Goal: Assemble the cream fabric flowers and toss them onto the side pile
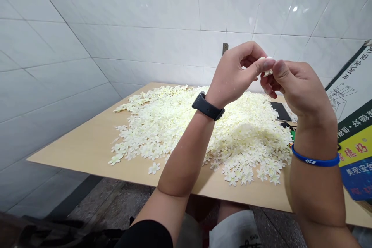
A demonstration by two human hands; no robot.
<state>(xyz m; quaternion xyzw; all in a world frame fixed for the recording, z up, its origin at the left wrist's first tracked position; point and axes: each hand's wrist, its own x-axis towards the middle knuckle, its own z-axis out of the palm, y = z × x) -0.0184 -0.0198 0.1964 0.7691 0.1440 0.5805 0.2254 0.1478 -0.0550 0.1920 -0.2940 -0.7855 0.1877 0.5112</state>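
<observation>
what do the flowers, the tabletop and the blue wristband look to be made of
Flowers: probably thin fabric, perhaps soft plastic; pale, mostly matte, with many near-identical flat petal shapes.
Tabletop: likely wood-based board or laminate; smooth tan surface, thin straight edge, though the core can't be told.
Blue wristband: probably silicone or rubber; a smooth, seamless-looking band with a pale printed mark.

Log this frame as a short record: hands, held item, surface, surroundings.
left hand: pinches small white piece; dark watch on wrist
right hand: fingertips at the same piece, grip partly hidden; blue wristband
surface: tan table, spread with white flowers
right side: dark flat device, printed box
behind: tiled wall
</observation>
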